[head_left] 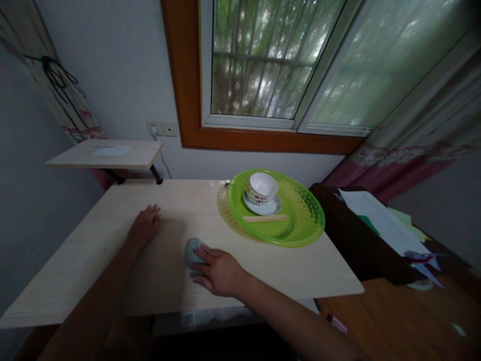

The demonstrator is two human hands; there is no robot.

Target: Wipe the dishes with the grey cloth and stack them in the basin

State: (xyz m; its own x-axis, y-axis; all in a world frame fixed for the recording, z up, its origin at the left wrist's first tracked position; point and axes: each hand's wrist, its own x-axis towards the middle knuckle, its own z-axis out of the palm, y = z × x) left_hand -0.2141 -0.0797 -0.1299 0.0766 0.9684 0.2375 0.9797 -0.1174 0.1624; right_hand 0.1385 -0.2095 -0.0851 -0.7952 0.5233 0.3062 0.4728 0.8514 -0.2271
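Observation:
My right hand point(220, 271) presses a folded, pale blue-green cloth point(191, 250) against the light wooden tabletop point(150, 286), with its fingers over the cloth's right side. Farther left, my left hand point(144, 224) rests flat on the same surface, fingers extended and nothing in it. To the right at the back stands a green plastic basket point(311, 210). Inside it, stacked white bowls point(263, 184) sit on a white plate point(272, 206), and several chopsticks point(265, 218) lie in front of the plate.
A small raised shelf point(139, 155) with a paper point(111, 150) on it stands at the back left. Beyond the table's right edge is dark furniture point(345, 245) bearing papers point(379, 220). A wall and a window point(263, 65) rise behind the table.

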